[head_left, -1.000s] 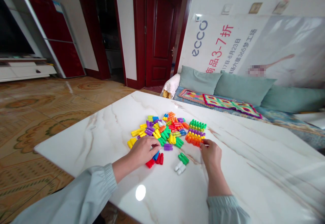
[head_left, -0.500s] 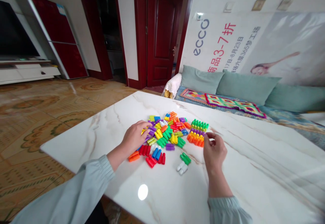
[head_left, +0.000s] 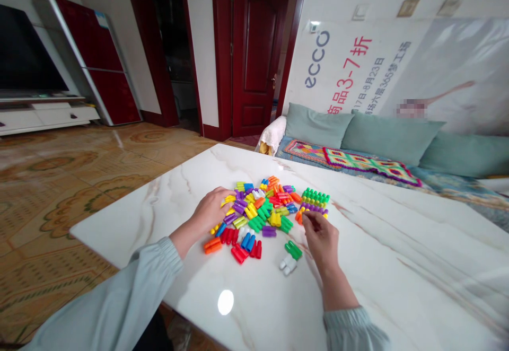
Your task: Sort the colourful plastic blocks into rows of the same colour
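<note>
My left hand point(head_left: 209, 213) rests at the left edge of a loose pile of plastic peg-like building blocks. Its fingers curl down beside a yellow block point(head_left: 228, 199); what lies under them is hidden. My right hand point(head_left: 323, 236) has thumb and fingers drawn together over the near side of a joined set of blocks point(head_left: 315, 197). Green, yellow-green and purple rows show there, while the orange row point(head_left: 299, 217) is mostly covered by the hand. Whatever the right fingertips grip is hidden. Purple blocks point(head_left: 239, 206) lie just right of my left fingers.
Nearer me on the white marbled table point(head_left: 358, 287) lie red blocks point(head_left: 239, 254), an orange block point(head_left: 212, 245), a green block point(head_left: 293, 249) and a white block point(head_left: 288, 264). Behind the table stands a sofa with green cushions point(head_left: 392, 136).
My right hand has moved left across the near side of the joined blocks and now covers most of the orange row. My left hand stays at the pile, nearly unmoved.
</note>
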`<state>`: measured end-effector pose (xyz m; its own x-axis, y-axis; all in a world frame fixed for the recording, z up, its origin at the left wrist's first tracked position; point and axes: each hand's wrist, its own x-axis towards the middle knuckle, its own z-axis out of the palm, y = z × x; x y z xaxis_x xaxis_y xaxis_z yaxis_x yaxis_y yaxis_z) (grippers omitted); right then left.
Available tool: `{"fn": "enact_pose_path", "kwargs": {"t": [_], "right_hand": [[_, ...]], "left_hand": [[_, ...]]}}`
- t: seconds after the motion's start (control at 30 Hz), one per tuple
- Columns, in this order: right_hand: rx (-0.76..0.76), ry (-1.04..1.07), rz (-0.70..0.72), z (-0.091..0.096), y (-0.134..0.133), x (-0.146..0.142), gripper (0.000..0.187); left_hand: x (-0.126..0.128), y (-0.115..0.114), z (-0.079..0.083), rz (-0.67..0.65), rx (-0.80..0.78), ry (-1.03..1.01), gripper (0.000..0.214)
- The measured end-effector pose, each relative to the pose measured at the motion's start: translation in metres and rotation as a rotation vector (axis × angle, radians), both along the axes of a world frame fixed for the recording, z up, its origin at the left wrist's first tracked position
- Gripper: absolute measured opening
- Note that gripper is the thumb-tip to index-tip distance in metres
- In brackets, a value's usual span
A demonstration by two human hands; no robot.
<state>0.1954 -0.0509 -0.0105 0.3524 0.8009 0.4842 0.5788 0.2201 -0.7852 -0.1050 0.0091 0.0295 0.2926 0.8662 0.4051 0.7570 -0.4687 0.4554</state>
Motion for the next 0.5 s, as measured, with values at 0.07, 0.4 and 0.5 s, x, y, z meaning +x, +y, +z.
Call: {"fn": "enact_pose_path", "kwargs": {"t": [0.07,0.4,0.5], "right_hand": [[-0.020,-0.025,0.053,-0.001,0.000,-0.001,0.034],[-0.262,-0.496,0.178,-0.010,0.002,-0.017,0.047],[-0.344,-0.581,0.149,-0.008,0.000,-0.026,0.054]], "left_hand": [[0.001,0.003,-0.006,-0.039,-0.033,0.005,0.038],[0.015,0.006,-0.031,-0.190,-0.109,0.069,0.051],[0.017,0.006,-0.028,-0.184,-0.073,0.082,0.037]]}}
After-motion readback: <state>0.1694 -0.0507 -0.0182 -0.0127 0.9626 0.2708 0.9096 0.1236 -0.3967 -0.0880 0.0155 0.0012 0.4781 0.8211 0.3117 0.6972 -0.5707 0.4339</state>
